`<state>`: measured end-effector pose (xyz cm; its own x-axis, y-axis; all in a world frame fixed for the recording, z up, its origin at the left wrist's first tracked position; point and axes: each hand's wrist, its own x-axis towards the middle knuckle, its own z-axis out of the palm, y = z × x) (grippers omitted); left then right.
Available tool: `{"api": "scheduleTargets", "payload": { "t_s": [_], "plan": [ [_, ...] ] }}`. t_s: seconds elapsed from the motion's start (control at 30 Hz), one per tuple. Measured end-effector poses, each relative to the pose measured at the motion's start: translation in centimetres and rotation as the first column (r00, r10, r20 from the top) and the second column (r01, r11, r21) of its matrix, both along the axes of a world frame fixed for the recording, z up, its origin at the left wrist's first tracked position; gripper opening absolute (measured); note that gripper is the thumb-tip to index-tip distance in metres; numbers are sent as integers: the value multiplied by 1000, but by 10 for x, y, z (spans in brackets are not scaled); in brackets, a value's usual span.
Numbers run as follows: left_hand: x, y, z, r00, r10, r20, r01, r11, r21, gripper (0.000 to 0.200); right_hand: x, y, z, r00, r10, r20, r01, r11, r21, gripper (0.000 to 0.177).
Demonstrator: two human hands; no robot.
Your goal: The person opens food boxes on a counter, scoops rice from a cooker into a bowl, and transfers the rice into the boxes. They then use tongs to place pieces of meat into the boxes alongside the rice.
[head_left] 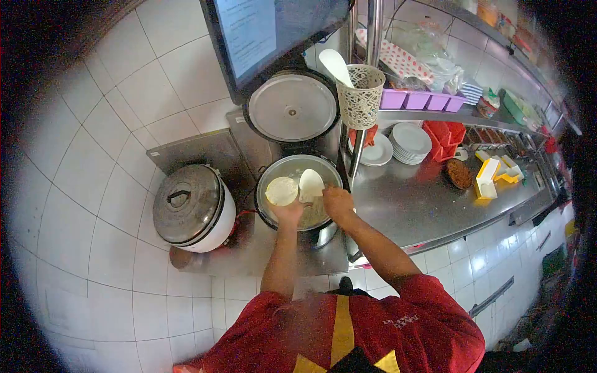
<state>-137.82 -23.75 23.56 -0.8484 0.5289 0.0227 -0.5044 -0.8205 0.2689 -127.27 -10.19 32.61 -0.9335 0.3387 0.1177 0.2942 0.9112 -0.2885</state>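
While left hand (290, 213) holds one bowl (282, 191) | right hand (337, 204) grips one paddle (311, 184)

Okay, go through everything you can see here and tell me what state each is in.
Cooker on the left: closed, lid on
Middle cooker: open
Round bowl: held in left hand, seemingly full
White paddle: held in right hand
Screen: lit
Second paddle: standing in the basket
White plates: stacked
Yellow box: open
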Motion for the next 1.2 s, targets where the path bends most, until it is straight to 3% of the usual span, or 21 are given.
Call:
{"api": "scheduleTargets", "payload": {
  "t_s": [0.13,0.23,0.27,0.33,0.37,0.43,0.5,0.57,0.6,0.63,0.67,0.7,0.8,0.87,0.9,0.93,1.1,1.17,1.2],
  "plan": [
    [-11,8,-18,1000,3,-16,-1,993,122,82,3,-3,-16,998,-55,30,58,995,-87,33],
    [-4,4,-9,1000,18,-23,-16,998,54,82,0,17,-41,993,-114,2,114,988,-103,32],
    [1,2,-2,999,8,53,-9,1000,6,81,4,18,-33,993,-116,-3,115,989,-96,32],
    [7,8,14,992,-9,129,14,999,-37,80,21,24,-13,956,-220,-196,131,914,-384,33],
    [13,13,23,994,-36,105,37,999,-7,77,31,24,2,954,-231,-193,143,912,-384,33],
    [35,20,35,994,-92,66,89,995,37,71,52,22,28,922,-138,-363,-59,874,-482,33],
    [66,37,55,989,-83,119,88,996,-35,69,72,19,36,928,-92,-361,-81,896,-437,34],
    [93,57,52,985,-70,157,86,991,-102,68,92,19,45,997,-80,-22,73,976,-206,32],
    [107,66,41,988,-115,107,126,987,-103,67,98,27,29,998,-59,20,61,991,-120,34],
    [119,78,35,986,-159,54,164,981,-102,66,108,34,25,997,-71,20,73,990,-124,34],
    [130,94,29,967,-166,192,185,979,-82,65,120,42,20,995,-71,64,76,994,-79,33],
    [142,110,23,965,-180,193,199,976,-85,65,132,53,16,991,-76,109,80,996,-36,32],
    [190,160,7,967,-117,224,171,956,-239,64,184,100,9,994,-61,88,68,995,-74,24],
    [231,195,8,958,-197,208,237,953,-189,64,220,139,7,993,-74,93,76,997,-26,21],
    [251,212,16,926,-350,142,361,930,-63,56,242,164,8,994,-57,93,54,998,33,19],
    [265,241,12,919,-371,134,383,920,-79,62,271,184,6,994,-107,-8,108,994,19,17],
    [366,360,-15,795,-588,148,606,782,-144,67,397,280,5,926,-378,-22,368,911,-187,20],
    [403,405,-5,768,-627,131,640,758,-125,61,445,318,0,853,-485,-193,403,847,-347,36],
    [420,426,2,722,-658,215,684,725,-80,58,466,340,-11,756,-613,-229,491,763,-421,43]
  ]
}}
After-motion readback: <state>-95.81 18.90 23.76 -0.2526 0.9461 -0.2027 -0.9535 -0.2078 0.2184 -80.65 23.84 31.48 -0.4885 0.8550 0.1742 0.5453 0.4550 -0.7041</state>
